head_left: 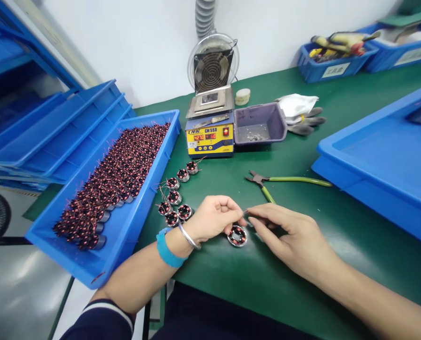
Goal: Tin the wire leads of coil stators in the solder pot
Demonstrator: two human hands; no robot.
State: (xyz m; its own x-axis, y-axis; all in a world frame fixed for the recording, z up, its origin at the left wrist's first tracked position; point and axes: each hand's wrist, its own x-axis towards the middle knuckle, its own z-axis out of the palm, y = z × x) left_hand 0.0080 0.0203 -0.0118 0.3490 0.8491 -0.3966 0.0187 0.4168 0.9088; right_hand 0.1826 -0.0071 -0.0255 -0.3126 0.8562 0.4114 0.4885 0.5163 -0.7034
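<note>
My left hand holds a small round wound coil just above the green table near its front edge. My right hand pinches a thin wire end of that coil between thumb and forefinger, right beside the left fingertips. Several more coils lie in a loose curved row on the table to the left of my left hand. A blue tray heaped with several such coils juts past the table's left edge.
Green-handled cutters lie just behind my hands. A yellow-faced solder pot with a fan stands at the back, a grey bin and gloves beside it. A large blue tray sits on the right, blue bins at the far back.
</note>
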